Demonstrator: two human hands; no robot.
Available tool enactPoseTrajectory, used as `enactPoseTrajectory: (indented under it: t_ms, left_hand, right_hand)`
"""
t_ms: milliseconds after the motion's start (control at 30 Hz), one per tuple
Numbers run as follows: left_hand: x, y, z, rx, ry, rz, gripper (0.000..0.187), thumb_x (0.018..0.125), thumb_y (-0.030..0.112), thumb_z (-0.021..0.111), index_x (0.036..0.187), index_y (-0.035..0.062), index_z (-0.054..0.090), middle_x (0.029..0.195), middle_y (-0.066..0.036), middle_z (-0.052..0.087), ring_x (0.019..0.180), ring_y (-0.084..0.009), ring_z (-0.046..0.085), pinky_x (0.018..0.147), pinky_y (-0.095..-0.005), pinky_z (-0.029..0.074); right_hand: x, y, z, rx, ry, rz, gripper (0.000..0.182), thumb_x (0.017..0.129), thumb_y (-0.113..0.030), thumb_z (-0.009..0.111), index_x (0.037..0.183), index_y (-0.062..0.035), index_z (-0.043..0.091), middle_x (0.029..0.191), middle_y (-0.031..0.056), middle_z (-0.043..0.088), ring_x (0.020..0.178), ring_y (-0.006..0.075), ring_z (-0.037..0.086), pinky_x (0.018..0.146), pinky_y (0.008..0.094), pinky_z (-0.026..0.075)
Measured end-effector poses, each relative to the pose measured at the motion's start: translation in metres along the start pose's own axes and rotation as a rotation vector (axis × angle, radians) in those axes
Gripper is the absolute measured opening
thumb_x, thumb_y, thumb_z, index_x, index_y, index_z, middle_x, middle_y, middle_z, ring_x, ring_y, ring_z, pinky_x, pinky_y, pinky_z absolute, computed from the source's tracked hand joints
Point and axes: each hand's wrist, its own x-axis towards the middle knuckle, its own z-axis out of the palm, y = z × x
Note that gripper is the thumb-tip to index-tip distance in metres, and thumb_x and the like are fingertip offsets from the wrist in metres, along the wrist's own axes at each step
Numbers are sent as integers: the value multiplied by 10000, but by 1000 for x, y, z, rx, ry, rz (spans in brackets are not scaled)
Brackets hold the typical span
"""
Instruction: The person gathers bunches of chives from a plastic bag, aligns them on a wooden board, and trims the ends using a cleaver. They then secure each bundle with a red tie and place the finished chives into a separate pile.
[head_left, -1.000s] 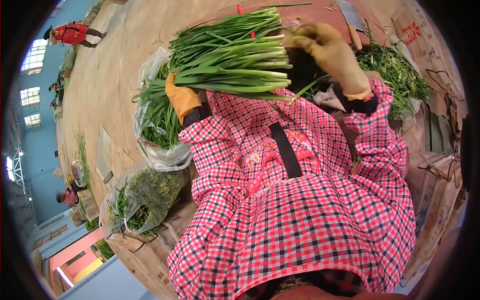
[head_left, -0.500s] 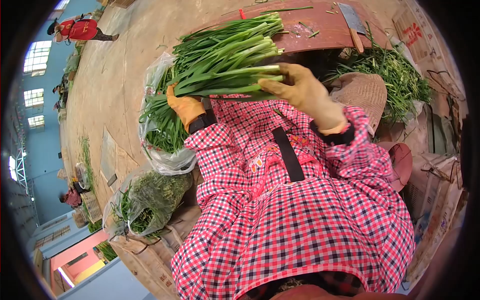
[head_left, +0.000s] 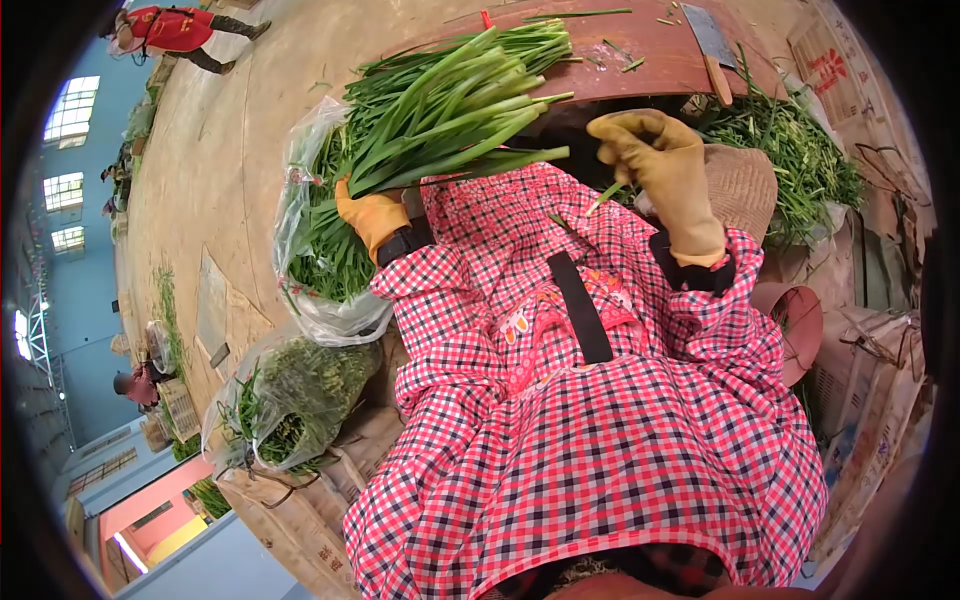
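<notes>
My left hand, in an orange glove, is closed round the leafy part of a bunch of long green stalks. The pale stalk ends point right, over the edge of a red board. My right hand, in a tan glove, is to the right of the bunch and apart from it, its fingers curled. A short green piece shows just below its fingertips; whether the fingers hold it is unclear. A cleaver with a wooden handle lies on the board.
Clear plastic bags of greens stand at left, one beside my left hand, another lower. Loose trimmings and a woven mat are at right. A person in red is at the upper left.
My right hand has moved right, away from the stalk ends, and the short green piece now shows below it. The bunch has fanned out somewhat. The person in red has shifted.
</notes>
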Motion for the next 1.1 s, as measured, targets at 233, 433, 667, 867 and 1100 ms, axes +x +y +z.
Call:
enactPoseTrajectory:
  t_ms: [233,433,667,867,1100]
  left_hand:
    - [-16,4,23,3,-8,84,305,937,245,538,1192,78,554,1223,-187,627,1031,-348,636,887,-510,546]
    - [-27,9,37,-32,33,-4,433,964,359,452,1204,32,604,1225,-158,641,1091,-357,621,944,-530,513]
    - [-34,2,40,-29,-117,201,395,905,434,572,946,56,679,964,-150,692,866,-308,670,830,-487,556]
    - [-21,-4,37,-43,-133,237,371,922,428,583,920,72,688,905,-125,700,829,-284,678,807,-464,569]
    - [6,-13,8,-20,-61,85,537,970,465,429,1313,81,579,1340,-140,593,1177,-344,584,966,-538,501]
  right_hand:
    - [12,9,10,10,-260,-219,437,891,-170,744,1255,26,603,1127,118,683,985,161,659,880,282,533]
    - [2,1,41,-102,-363,-147,541,822,-202,802,1282,-2,597,1121,109,686,1006,160,649,902,297,516]
    - [-9,12,52,-15,-246,-218,442,826,-143,791,1223,-12,647,1075,91,711,970,145,656,887,283,517]
    - [-16,8,47,24,-158,-289,312,861,-95,754,1142,18,683,1004,83,727,928,125,670,837,257,535]
    - [20,13,-30,68,-99,-17,282,926,-199,696,1095,26,697,925,88,728,807,122,683,685,226,520]
